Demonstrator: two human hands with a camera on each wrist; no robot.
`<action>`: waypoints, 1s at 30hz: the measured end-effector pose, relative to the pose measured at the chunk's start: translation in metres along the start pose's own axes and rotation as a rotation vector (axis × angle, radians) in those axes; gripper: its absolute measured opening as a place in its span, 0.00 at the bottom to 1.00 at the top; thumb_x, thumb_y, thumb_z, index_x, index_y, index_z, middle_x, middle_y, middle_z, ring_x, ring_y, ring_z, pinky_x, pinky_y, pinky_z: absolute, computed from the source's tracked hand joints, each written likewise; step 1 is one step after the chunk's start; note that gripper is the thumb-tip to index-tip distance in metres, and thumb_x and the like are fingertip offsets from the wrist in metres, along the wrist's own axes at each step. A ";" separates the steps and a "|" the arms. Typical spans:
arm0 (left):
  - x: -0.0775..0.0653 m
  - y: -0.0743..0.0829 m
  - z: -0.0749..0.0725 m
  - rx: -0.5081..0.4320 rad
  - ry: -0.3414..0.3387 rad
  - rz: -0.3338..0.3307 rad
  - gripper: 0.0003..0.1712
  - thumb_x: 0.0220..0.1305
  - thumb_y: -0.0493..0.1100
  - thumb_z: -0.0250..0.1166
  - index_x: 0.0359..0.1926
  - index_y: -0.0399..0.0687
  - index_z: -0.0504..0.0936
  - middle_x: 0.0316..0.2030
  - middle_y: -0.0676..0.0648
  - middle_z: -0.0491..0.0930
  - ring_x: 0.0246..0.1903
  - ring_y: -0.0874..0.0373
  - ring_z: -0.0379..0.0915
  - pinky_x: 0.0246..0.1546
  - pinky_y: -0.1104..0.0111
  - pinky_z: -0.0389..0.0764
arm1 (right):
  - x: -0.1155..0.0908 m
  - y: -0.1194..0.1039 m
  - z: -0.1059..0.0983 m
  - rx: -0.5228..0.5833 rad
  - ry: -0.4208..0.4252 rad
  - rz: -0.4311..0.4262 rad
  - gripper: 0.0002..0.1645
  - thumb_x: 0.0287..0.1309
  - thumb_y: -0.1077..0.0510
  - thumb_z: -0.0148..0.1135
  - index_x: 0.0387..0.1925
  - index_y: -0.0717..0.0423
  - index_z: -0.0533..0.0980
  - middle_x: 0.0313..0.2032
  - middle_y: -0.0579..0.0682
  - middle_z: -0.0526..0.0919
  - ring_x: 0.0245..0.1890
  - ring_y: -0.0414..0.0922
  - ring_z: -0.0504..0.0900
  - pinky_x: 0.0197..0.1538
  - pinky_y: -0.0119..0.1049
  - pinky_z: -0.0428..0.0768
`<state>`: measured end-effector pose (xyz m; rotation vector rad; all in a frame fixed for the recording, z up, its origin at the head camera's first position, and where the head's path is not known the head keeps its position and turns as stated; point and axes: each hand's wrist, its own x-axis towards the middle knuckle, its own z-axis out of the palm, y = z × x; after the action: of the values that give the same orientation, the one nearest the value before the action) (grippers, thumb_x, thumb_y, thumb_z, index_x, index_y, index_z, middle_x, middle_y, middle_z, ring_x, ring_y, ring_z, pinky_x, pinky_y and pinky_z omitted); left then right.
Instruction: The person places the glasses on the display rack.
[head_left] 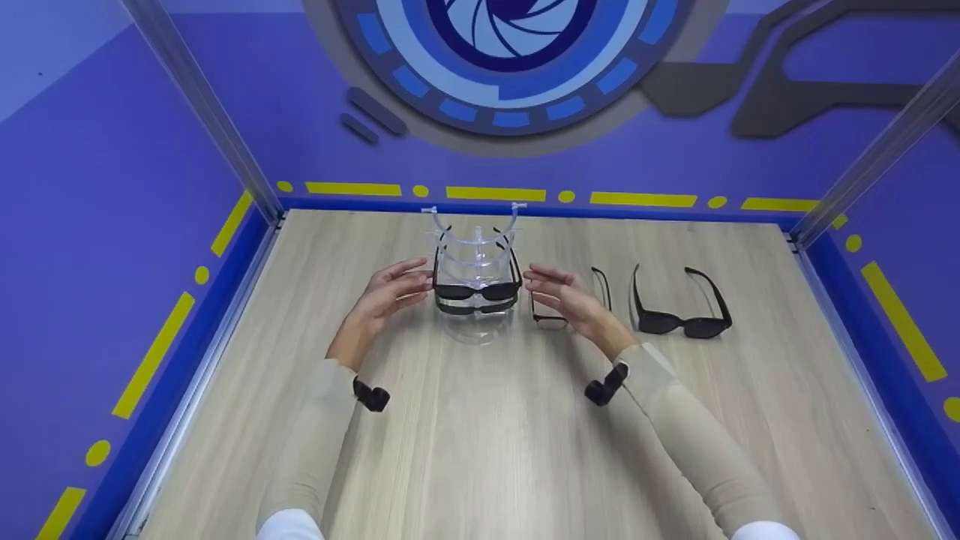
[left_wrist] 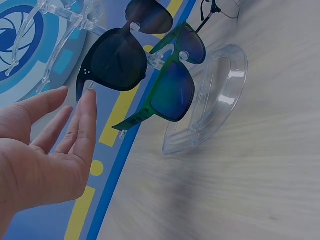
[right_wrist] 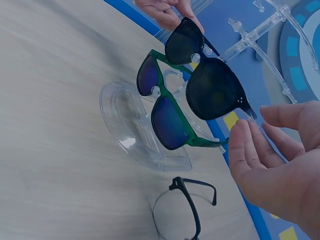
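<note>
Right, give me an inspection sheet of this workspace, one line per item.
Surface: pale wood-grain table.
Job's things: clear stand carrying upper black sunglasses, with green-framed sunglasses below.
Clutter: thin-framed glasses and separate black sunglasses on the table, right of the stand.
Hands: left hand and right hand at either side of the upper black sunglasses, fingers extended; contact unclear.
Cables: nothing seen.
Surroundings: blue-purple panels with yellow markings, metal corner posts.
</note>
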<state>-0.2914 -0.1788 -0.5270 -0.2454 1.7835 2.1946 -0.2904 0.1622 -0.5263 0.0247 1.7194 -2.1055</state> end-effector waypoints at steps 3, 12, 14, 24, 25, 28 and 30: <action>-0.006 0.000 -0.005 0.045 -0.006 0.007 0.28 0.72 0.37 0.64 0.70 0.43 0.73 0.56 0.45 0.85 0.46 0.59 0.85 0.51 0.69 0.87 | -0.007 0.000 -0.008 -0.019 -0.002 0.003 0.32 0.73 0.66 0.55 0.74 0.66 0.61 0.73 0.63 0.68 0.68 0.49 0.75 0.76 0.46 0.69; -0.031 -0.007 -0.014 0.091 0.004 0.017 0.26 0.71 0.41 0.65 0.68 0.44 0.75 0.55 0.47 0.85 0.47 0.60 0.85 0.50 0.70 0.86 | -0.032 0.009 -0.033 -0.074 -0.033 0.003 0.34 0.72 0.64 0.58 0.75 0.66 0.61 0.69 0.60 0.75 0.63 0.47 0.80 0.76 0.49 0.68; -0.037 -0.011 -0.014 0.084 -0.009 0.017 0.27 0.71 0.41 0.66 0.69 0.42 0.74 0.54 0.49 0.86 0.46 0.60 0.85 0.50 0.70 0.86 | -0.041 0.013 -0.039 -0.060 -0.051 0.009 0.36 0.72 0.64 0.59 0.75 0.67 0.59 0.68 0.58 0.77 0.61 0.44 0.82 0.76 0.49 0.69; -0.057 -0.043 -0.003 0.061 -0.071 -0.039 0.27 0.70 0.36 0.65 0.68 0.36 0.73 0.49 0.49 0.87 0.43 0.60 0.85 0.49 0.68 0.86 | -0.076 0.030 -0.064 -0.048 -0.080 0.034 0.38 0.71 0.62 0.61 0.74 0.71 0.58 0.65 0.56 0.79 0.56 0.40 0.84 0.65 0.36 0.80; -0.058 -0.047 -0.001 0.061 -0.080 -0.045 0.27 0.70 0.36 0.65 0.68 0.35 0.74 0.49 0.49 0.87 0.43 0.60 0.85 0.50 0.67 0.86 | -0.079 0.032 -0.066 -0.058 -0.080 0.040 0.37 0.71 0.62 0.61 0.74 0.71 0.59 0.65 0.56 0.79 0.57 0.40 0.84 0.66 0.38 0.80; -0.060 -0.057 0.006 0.080 -0.127 -0.067 0.26 0.70 0.36 0.64 0.67 0.35 0.74 0.48 0.50 0.88 0.43 0.60 0.85 0.53 0.64 0.85 | -0.088 0.040 -0.073 -0.090 -0.093 0.061 0.36 0.71 0.62 0.61 0.74 0.68 0.61 0.64 0.52 0.81 0.59 0.42 0.82 0.71 0.43 0.76; -0.060 -0.063 0.011 0.091 -0.164 -0.078 0.26 0.70 0.36 0.64 0.67 0.35 0.74 0.48 0.50 0.88 0.43 0.60 0.85 0.53 0.65 0.85 | -0.093 0.044 -0.079 -0.090 -0.096 0.076 0.36 0.70 0.62 0.61 0.74 0.67 0.61 0.61 0.49 0.83 0.60 0.44 0.82 0.72 0.46 0.74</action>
<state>-0.2130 -0.1636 -0.5636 -0.1089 1.7480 2.0123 -0.2107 0.2580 -0.5607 -0.0367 1.7263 -1.9418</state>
